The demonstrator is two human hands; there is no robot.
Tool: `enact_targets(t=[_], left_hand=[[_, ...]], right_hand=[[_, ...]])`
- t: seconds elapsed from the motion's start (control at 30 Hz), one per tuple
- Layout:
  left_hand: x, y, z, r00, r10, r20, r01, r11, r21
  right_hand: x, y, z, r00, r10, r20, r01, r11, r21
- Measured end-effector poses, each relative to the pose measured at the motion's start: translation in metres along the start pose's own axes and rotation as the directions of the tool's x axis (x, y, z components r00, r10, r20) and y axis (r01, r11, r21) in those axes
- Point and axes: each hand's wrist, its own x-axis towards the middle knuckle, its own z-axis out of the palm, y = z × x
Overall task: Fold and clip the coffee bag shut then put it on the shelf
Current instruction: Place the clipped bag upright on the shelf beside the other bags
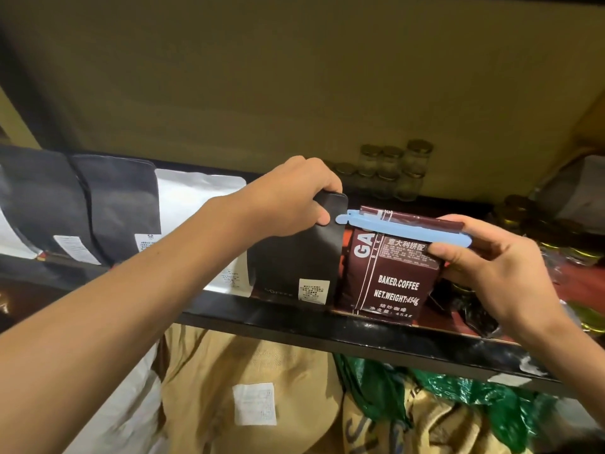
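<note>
A dark red coffee bag (pixel 389 276) printed "BAKED.COFFEE" stands upright on the black shelf (pixel 327 326). Its folded top is held by a light blue clip (pixel 402 229) that lies across it. My right hand (pixel 491 267) grips the bag's upper right edge, thumb on the front just under the clip's right end. My left hand (pixel 294 198) holds the top corner of a black pouch (pixel 294 257) that stands directly to the left of the coffee bag.
More pouches stand along the shelf to the left: a silver one (pixel 196 198) and black ones (pixel 121 208). Glass jars (pixel 393 172) are stacked at the back, gold-lidded jars (pixel 556 234) at the right. Burlap sacks (pixel 248 388) and a green bag (pixel 458 391) lie below.
</note>
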Motion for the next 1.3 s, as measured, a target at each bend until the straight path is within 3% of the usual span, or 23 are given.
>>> enact_targets(t=[0.37,0.5,0.7,0.9,1.1,1.3], left_hand=[[0.001,0.005,0.002,1.0,0.006,0.02,-0.006,1.0,0.012],[0.003,0.006,0.005,0.999,-0.033,0.032,0.033,0.999,0.0],[0.002,0.006,0.01,0.999,-0.047,0.015,0.047,0.999,0.004],[-0.003,0.01,0.006,0.999,-0.052,0.001,0.052,0.999,0.012],[-0.004,0.007,0.009,0.998,-0.056,0.015,0.055,0.998,0.022],[-0.007,0.008,0.011,1.0,-0.027,-0.006,0.028,0.999,0.022]], right_hand=[[0.001,0.001,-0.003,1.0,0.009,0.01,-0.008,0.998,-0.061],[-0.003,0.007,0.0,1.0,0.01,-0.011,-0.012,0.984,-0.18],[-0.01,0.016,0.01,0.985,0.171,-0.009,-0.171,0.984,0.044],[-0.017,0.022,0.027,0.972,0.232,-0.04,-0.229,0.971,0.076],[-0.048,0.024,0.053,0.92,0.386,0.063,-0.391,0.909,0.143],[-0.052,0.032,0.055,0.932,0.36,0.037,-0.362,0.925,0.118]])
